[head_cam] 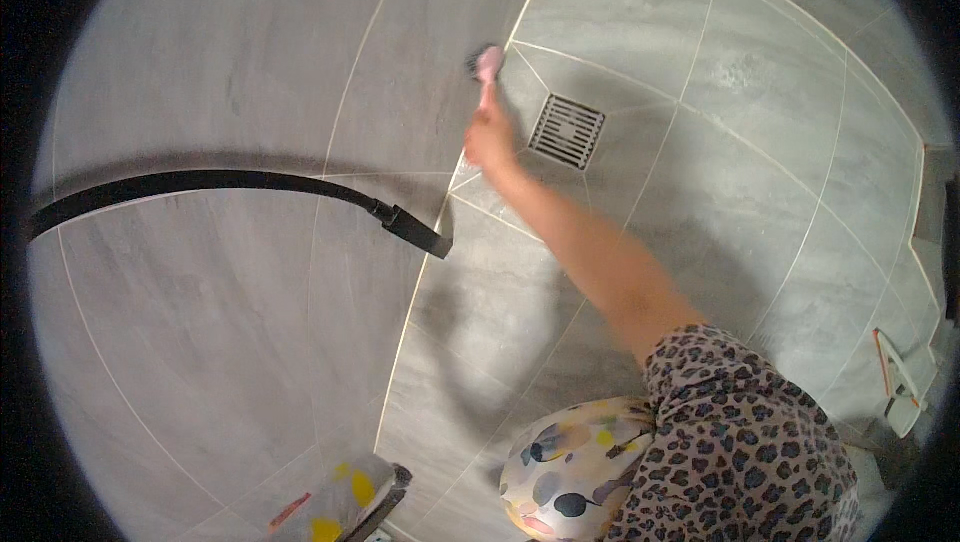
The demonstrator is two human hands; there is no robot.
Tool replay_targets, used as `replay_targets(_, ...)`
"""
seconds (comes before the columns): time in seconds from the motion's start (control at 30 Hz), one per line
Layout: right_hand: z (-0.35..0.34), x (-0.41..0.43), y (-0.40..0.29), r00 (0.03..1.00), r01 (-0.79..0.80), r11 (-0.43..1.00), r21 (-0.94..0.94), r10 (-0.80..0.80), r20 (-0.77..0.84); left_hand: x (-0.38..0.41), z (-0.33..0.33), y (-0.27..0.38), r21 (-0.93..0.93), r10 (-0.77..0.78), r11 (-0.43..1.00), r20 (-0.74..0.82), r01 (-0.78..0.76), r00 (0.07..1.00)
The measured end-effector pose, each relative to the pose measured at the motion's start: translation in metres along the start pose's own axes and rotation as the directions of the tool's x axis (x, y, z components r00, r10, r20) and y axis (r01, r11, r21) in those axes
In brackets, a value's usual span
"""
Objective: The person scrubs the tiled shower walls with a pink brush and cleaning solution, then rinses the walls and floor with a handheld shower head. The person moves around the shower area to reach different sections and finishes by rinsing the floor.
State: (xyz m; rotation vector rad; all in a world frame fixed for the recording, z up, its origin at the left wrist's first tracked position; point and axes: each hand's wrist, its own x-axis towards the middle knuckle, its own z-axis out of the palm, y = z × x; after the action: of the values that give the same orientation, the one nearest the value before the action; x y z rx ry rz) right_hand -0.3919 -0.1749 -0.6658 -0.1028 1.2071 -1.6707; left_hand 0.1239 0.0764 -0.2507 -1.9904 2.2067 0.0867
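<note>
My right hand [489,138] reaches far forward and grips the pink handle of a scrub brush [490,61]. The brush's dark bristles face the grey tiled wall [420,69], just above the pale joint where wall meets floor. Motion blurs the brush, and contact with the tile is hard to judge. Right of the hand, a square slotted floor drain [567,130] is set into the grey tiled floor [630,189]. A leopard-print sleeve [739,407] covers my upper arm, and beside it shows a patterned trouser knee [577,467]. My left hand is out of view.
A long black bar or hose [225,179] juts along the wall, its rectangular end piece [417,230] over the wall joint. Lower left is a clear item with yellow patches [363,489] and a black edge. A white and orange object [900,384] lies far right.
</note>
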Motion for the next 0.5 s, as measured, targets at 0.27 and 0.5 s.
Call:
replay_targets(0.27, 0.029, -0.088, 0.031, 0.968, -0.23, 0.932, 0.28, 0.188, 0.169, -0.027, 0.031, 0.053, -0.412, -0.142, 0.911, -0.279, 0.016, 0.95)
replay_targets(0.5, 0.069, -0.165, 0.069, 0.767, 0.45, 0.892, -0.035, -0.366, 0.528, -0.058, 0.074, 0.056, -0.588, -0.372, 0.792, -0.25, 0.165, 0.894)
